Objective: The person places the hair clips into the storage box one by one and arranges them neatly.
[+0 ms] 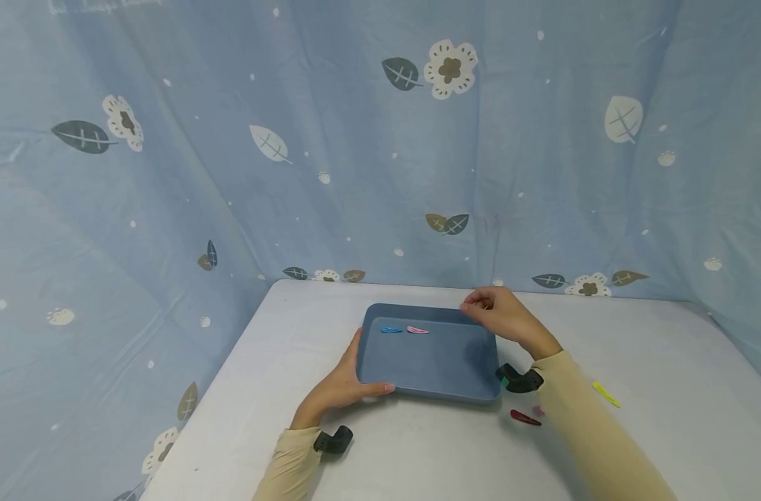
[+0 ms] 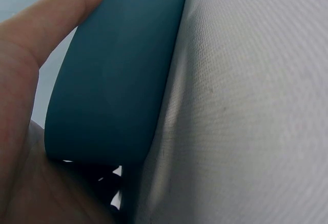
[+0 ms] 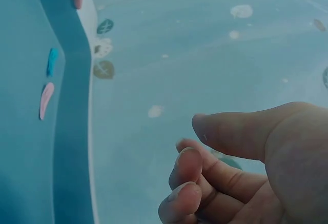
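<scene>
A blue-grey tray [image 1: 430, 362] lies on the table, with a blue hair clip [image 1: 391, 329] and a pink hair clip [image 1: 417, 330] side by side near its far left. My left hand [image 1: 341, 381] grips the tray's near left corner, thumb along the front wall and fingers along the left side. In the left wrist view the thumb [image 2: 61, 16] presses the tray's outer wall. Over the tray's far right corner hovers my right hand [image 1: 502, 319], fingers loosely curled. The right wrist view shows a gap between its thumb [image 3: 230, 131] and fingers, with nothing held.
On the white table [image 1: 443, 452], a dark red hair clip [image 1: 525, 417] lies just right of the tray's near corner. Beside it a small pink piece [image 1: 539, 411] is partly covered by the right sleeve. A yellow hair clip [image 1: 606, 394] lies farther right. Patterned blue cloth [image 1: 355, 139] hangs behind.
</scene>
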